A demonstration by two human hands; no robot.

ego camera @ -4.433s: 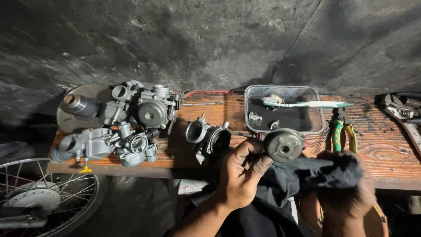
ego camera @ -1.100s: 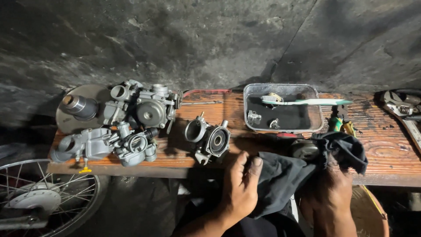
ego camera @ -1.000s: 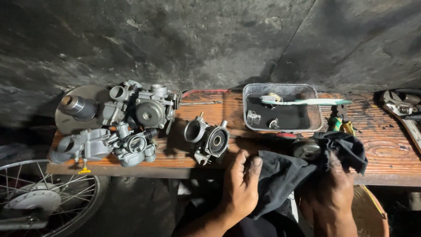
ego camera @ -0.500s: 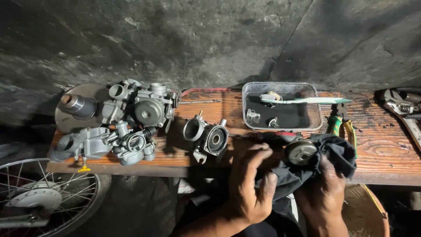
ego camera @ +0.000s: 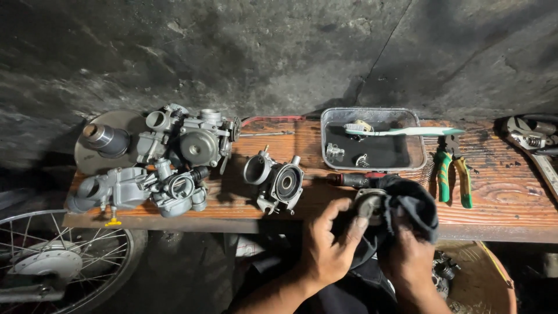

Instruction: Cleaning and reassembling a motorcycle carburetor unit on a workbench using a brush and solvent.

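My left hand [ego camera: 329, 244] grips a round grey metal carburettor part [ego camera: 369, 204] at the front edge of the wooden bench [ego camera: 500, 203]. My right hand [ego camera: 410, 261] presses a dark cloth [ego camera: 414, 203] around that part from the right. A red-handled screwdriver [ego camera: 354, 179] lies just behind them. A carburettor body [ego camera: 278, 181] stands on the bench to the left of my left hand.
Several grey carburettors [ego camera: 174, 157] and a metal disc [ego camera: 107, 139] fill the bench's left end. A metal tray [ego camera: 373, 145] carries a toothbrush [ego camera: 401, 131] and small parts. Green pliers [ego camera: 452, 171] and a wrench [ego camera: 532, 142] lie right. A spoked wheel [ego camera: 52, 261] stands lower left.
Both hands have risen toward the bench edge. The left hand, earlier resting on the cloth, now closes on the round part while the right wraps the cloth about it.
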